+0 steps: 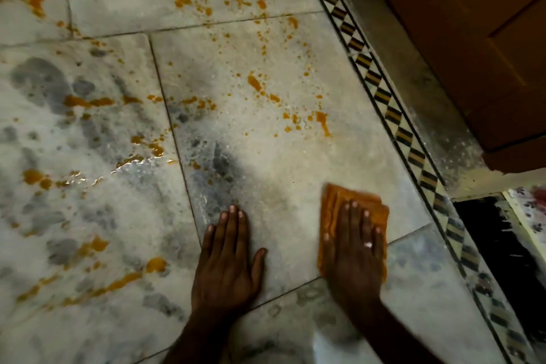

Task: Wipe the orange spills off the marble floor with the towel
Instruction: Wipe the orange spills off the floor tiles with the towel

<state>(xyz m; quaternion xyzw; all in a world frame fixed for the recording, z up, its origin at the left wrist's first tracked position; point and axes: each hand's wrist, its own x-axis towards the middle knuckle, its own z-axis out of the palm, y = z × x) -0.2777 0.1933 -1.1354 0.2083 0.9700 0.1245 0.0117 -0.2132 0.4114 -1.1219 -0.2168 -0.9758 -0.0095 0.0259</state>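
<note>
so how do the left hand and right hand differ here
The left hand lies on bare floor; the right hand presses the orange towel. The right hand wears a ring; the left hand shows none. Shared: both lie palm down with fingers straight, pointing toward the spills.

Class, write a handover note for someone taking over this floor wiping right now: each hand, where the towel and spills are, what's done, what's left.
Left hand: open, flat on the marble floor, holding nothing.
Right hand: open, fingers straight, pressing the folded orange towel flat on the floor near the patterned border.
Done: the patch around both hands shows no orange.
Left: orange spills ahead on this slab, across the slab to the left, and on the far slabs.
</note>
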